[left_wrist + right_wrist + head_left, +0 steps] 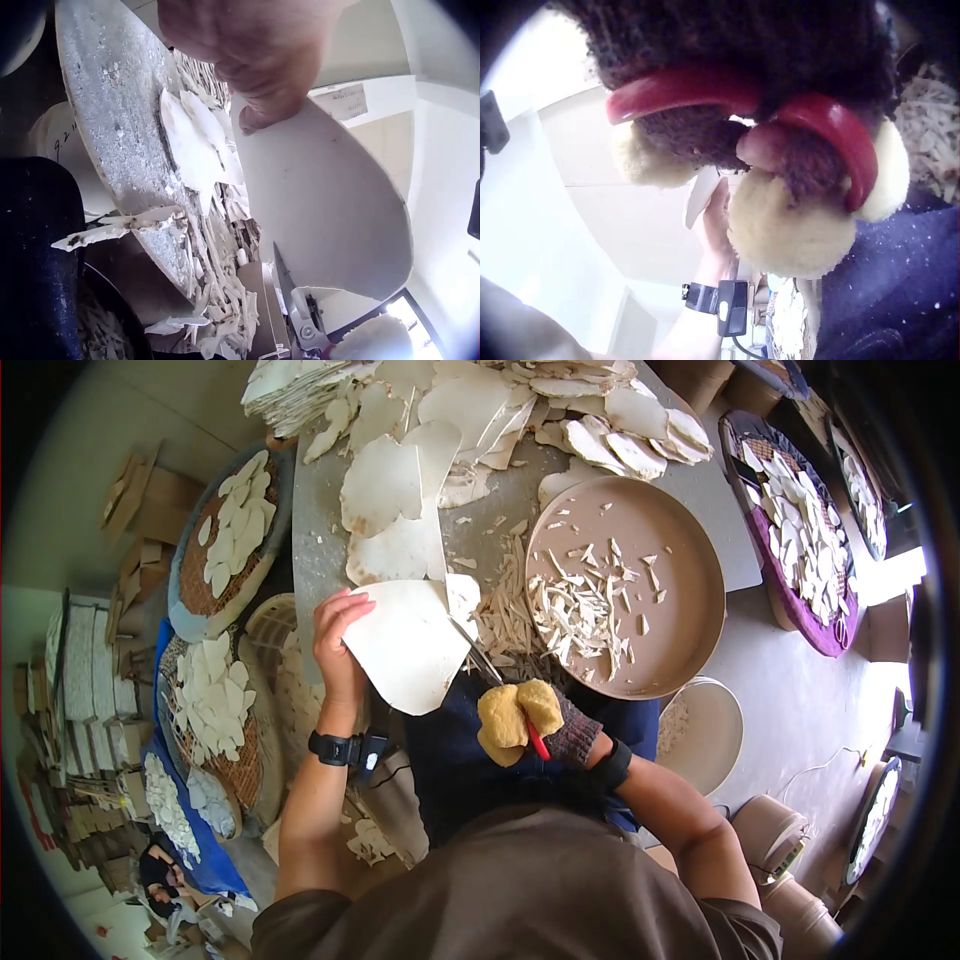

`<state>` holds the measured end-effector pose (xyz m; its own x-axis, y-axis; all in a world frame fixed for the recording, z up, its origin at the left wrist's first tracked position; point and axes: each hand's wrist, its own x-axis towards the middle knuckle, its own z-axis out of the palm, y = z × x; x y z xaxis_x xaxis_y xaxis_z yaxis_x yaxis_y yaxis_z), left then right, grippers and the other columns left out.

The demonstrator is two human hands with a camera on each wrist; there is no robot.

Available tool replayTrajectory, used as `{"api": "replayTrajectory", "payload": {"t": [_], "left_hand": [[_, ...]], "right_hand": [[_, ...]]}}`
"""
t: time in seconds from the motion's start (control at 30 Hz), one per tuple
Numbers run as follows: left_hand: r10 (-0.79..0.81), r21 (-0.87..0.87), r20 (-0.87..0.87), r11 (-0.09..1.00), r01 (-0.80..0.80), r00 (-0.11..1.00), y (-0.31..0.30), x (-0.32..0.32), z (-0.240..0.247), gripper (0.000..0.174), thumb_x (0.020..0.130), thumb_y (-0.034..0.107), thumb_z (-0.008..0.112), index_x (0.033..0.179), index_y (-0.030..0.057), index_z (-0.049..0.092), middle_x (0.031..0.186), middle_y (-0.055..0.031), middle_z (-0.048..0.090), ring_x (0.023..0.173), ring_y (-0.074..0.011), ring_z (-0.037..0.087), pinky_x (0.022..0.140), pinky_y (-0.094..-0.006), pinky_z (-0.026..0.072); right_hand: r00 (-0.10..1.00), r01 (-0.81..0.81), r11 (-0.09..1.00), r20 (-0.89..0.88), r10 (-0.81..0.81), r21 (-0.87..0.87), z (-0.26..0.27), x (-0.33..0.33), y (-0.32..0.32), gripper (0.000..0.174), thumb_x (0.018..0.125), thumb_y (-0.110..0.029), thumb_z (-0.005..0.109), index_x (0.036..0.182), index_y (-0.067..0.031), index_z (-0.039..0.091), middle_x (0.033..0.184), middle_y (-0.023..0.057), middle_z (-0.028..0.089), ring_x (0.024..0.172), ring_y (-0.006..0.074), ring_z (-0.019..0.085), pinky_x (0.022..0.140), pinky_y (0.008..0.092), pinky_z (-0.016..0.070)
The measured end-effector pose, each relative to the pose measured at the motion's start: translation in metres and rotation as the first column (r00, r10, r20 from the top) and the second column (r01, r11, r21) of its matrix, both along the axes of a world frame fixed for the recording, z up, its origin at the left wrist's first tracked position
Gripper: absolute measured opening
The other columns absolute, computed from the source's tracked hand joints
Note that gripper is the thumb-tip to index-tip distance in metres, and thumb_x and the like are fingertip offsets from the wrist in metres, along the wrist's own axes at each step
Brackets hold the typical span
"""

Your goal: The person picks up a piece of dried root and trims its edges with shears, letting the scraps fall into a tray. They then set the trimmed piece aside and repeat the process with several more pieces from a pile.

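Note:
My left hand (338, 640) pinches the left edge of a thin, stiff white slice (405, 655) with a rounded outline, thumb below in the left wrist view. My right hand (572, 732), in a dark knitted glove, grips scissors (486, 663) with red handles (682, 94). Yellow foam pads (505, 722) surround the gloved fingers at the handles. The scissor blades (283, 274) meet the slice's edge, beside a narrow strip (463, 596) along its right side. Most of the gloved fingers are hidden by the foam in the head view.
A round tan tray (690, 600) holds cut slivers, with more trimmings (505, 605) heaped left of it on the metal table (320, 550). Larger white slices (385, 485) lie at the back. A white bucket (725, 735) stands below right; baskets of slices (215, 690) stand at left.

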<state>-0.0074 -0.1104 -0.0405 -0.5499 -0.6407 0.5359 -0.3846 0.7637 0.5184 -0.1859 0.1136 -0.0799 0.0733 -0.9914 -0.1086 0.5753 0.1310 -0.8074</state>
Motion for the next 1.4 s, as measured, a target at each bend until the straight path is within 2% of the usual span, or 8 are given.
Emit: {"api": "replayTrajectory", "payload": {"t": [0.17,0.4,0.53,0.63,0.77,1.03,1.17,1.4], "left_hand": [[0.041,0.212,-0.055,0.977,-0.029,0.998,-0.004,0.009,-0.01,0.017,0.073,-0.001,0.063,0.089,0.0029,0.066,0.094,-0.0059,0.062,0.096,-0.0215,0.057,0.086,-0.0311,0.0441],[0.133,0.808,-0.291,0.564,0.169,0.947,0.018,0.009,0.016,0.036,0.08,0.001,0.062,0.112,-0.005,0.049,0.104,-0.0092,0.059,0.093,-0.0108,0.056,0.082,-0.0253,0.0451],[0.004,0.89,-0.282,0.374,0.26,0.959,0.037,0.01,0.037,0.052,0.078,0.0,0.06,0.125,-0.0029,0.038,0.114,-0.0099,0.055,0.105,-0.0146,0.053,0.093,-0.0287,0.0403],[-0.064,0.932,-0.27,0.232,0.277,0.961,0.051,0.014,0.037,0.052,0.077,0.0,0.059,0.125,-0.0033,0.038,0.116,-0.0104,0.054,0.106,-0.0149,0.053,0.094,-0.0288,0.0394],[0.001,0.93,-0.316,0.198,0.309,0.949,0.065,0.007,0.037,0.064,0.077,-0.001,0.061,0.134,-0.0035,0.03,0.116,-0.0109,0.054,0.105,-0.0151,0.053,0.093,-0.0271,0.04],[0.176,0.9,-0.314,0.368,0.233,0.933,0.09,-0.001,0.026,0.068,0.08,0.001,0.058,0.139,0.006,0.024,0.122,-0.0119,0.047,0.095,-0.018,0.057,0.06,-0.0268,0.0521],[0.149,0.911,-0.299,0.339,0.235,0.943,0.091,0.0,0.026,0.067,0.08,0.002,0.058,0.138,0.0059,0.026,0.12,-0.0122,0.048,0.089,-0.0172,0.059,0.055,-0.0255,0.053],[0.114,0.944,-0.244,0.256,0.209,0.963,0.085,0.005,0.031,0.065,0.079,0.003,0.058,0.136,0.0049,0.028,0.116,-0.0128,0.049,0.083,-0.0166,0.06,0.048,-0.0243,0.0539]], "right_hand": [[0.973,0.097,0.991,-0.2,-0.114,-0.09,-0.02,0.006,-0.003,0.025,0.087,-0.021,0.056,0.104,-0.0029,0.059,0.1,0.0069,0.063,0.092,0.0186,0.061,0.082,0.0302,0.0481],[0.729,0.06,0.986,-0.668,-0.149,-0.154,-0.027,-0.021,0.0,0.042,0.07,-0.014,0.076,0.108,-0.0074,0.059,0.105,0.0072,0.061,0.099,0.0178,0.059,0.089,0.0311,0.0465],[0.756,0.085,0.969,-0.618,-0.214,-0.231,-0.012,-0.017,0.01,0.025,0.083,-0.016,0.055,0.105,-0.0042,0.057,0.101,0.0102,0.061,0.095,0.0243,0.059,0.083,0.0337,0.0465],[0.897,0.135,0.988,0.415,-0.153,0.073,-0.034,-0.004,0.009,0.024,0.09,-0.017,0.049,0.106,-0.0016,0.057,0.103,0.0089,0.061,0.097,0.0189,0.058,0.084,0.0312,0.0467],[0.983,0.182,0.983,0.028,-0.181,-0.014,-0.039,0.0,0.013,0.026,0.093,-0.02,0.047,0.108,0.0002,0.056,0.105,0.0082,0.06,0.099,0.015,0.057,0.087,0.0294,0.0459],[0.975,0.206,0.978,0.077,-0.209,0.039,-0.037,0.0,0.017,0.027,0.09,-0.013,0.053,0.113,0.0024,0.052,0.112,0.0114,0.058,0.102,0.0192,0.058,0.091,0.0329,0.0462],[0.611,0.127,0.991,0.783,-0.115,0.046,-0.053,0.004,0.014,0.026,0.094,-0.018,0.045,0.114,-0.0029,0.049,0.111,0.0097,0.056,0.102,0.0206,0.056,0.09,0.0306,0.0451],[0.961,0.167,0.986,-0.226,-0.157,0.028,-0.027,-0.005,0.024,0.021,0.091,-0.015,0.048,0.107,-0.0028,0.053,0.102,0.0091,0.06,0.094,0.0214,0.059,0.085,0.0313,0.0471]]}}
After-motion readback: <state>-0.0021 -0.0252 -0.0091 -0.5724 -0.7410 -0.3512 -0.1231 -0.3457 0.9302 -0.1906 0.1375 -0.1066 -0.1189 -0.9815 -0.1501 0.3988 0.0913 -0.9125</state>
